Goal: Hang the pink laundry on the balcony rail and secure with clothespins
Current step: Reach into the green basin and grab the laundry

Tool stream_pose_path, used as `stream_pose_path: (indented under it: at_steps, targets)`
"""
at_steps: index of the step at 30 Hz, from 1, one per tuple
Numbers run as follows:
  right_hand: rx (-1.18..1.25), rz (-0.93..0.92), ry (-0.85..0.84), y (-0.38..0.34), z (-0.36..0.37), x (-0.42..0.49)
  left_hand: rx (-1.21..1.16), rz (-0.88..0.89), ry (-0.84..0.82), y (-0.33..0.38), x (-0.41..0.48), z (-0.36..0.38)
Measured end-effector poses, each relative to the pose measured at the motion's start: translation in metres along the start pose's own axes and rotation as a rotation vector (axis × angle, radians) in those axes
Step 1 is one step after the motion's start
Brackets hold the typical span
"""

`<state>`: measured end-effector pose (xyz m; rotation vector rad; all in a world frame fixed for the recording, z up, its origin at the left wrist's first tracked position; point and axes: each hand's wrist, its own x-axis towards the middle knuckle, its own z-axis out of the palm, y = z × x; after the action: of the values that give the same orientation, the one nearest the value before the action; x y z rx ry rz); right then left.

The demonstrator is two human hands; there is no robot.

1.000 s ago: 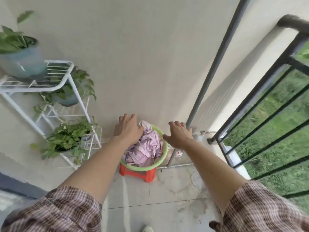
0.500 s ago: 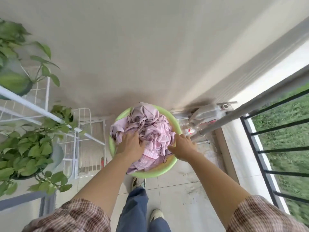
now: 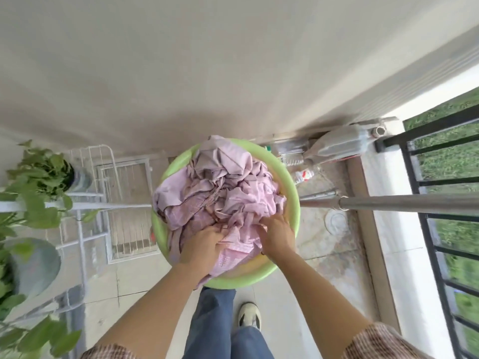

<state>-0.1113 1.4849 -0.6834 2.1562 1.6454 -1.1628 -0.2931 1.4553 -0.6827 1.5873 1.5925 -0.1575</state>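
Pink laundry (image 3: 220, 187): a crumpled heap piled inside the green basin (image 3: 233, 281), rising above its rim. One fold hangs over the basin's near edge, between the two hands.
Left hand (image 3: 204, 244): on the near left part of the heap in the basin, knuckles up. Its fingers are curled down into the cloth and grip a bunch of it; the fingertips are buried in the folds.
Right hand (image 3: 277, 234): on the near right part of the heap, close to the basin's right rim. Its fingers are slightly spread and bent into the cloth, holding a fold; the tips are hidden.
Green basin: round, on the tiled floor against the pale wall, directly in front of the person's legs.
Balcony rail (image 3: 438, 123): black bars well to the right of the basin, with grass (image 3: 440, 159) beyond them.
Metal pole (image 3: 401, 203): runs in from the right, and its end reaches the basin's right rim.
Bottles (image 3: 305, 174): clear plastic, lying just to the right of the basin near the wall.
White rack (image 3: 114, 177): left of the basin, with leafy potted plants (image 3: 41, 167) on it.
Jeans (image 3: 212, 320) and shoe (image 3: 249, 314): just on the near side of the basin.
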Motion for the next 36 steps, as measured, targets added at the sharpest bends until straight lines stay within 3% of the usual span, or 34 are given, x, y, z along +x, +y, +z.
stream_pose_path:
  at_steps: [6, 11, 19, 21, 23, 26, 29, 31, 33, 36]
  targets:
    - [0.473, 0.088, 0.094, -0.011, -0.042, -0.011, -0.24, 0.042, 0.03, 0.005, -0.019, -0.03]
    - [0.718, 0.0, 0.191, -0.034, -0.1, -0.056, -0.563, -0.045, -0.033, 0.017, -0.064, -0.072]
    - [0.796, -0.183, 0.295, -0.071, -0.206, -0.155, -0.717, 0.056, 0.25, 0.071, -0.144, -0.141]
    - [0.871, -0.219, 0.173, -0.076, -0.232, -0.186, -0.759, 0.089, 0.347, 0.089, -0.169, -0.161]
    - [0.845, -0.321, -0.023, -0.076, -0.25, -0.215, -0.878, 0.082, 0.434, 0.105, -0.192, -0.181]
    - [0.486, -0.528, -0.116, -0.075, -0.26, -0.248, -1.161, 0.063, 0.544, 0.121, -0.217, -0.213]
    - [0.036, -0.581, 0.02, -0.076, -0.258, -0.265, -1.335, 0.119, 0.563, 0.134, -0.235, -0.241]
    - [-0.128, -0.64, 0.173, -0.081, -0.258, -0.278, -1.335, 0.155, 0.554, 0.142, -0.245, -0.253]
    - [-0.053, -0.761, 0.356, -0.092, -0.265, -0.29, -1.268, 0.153, 0.56, 0.149, -0.253, -0.265]
    - [0.484, -0.692, 0.359, -0.116, -0.302, -0.315, -1.218, 0.185, 0.652, 0.155, -0.265, -0.289]
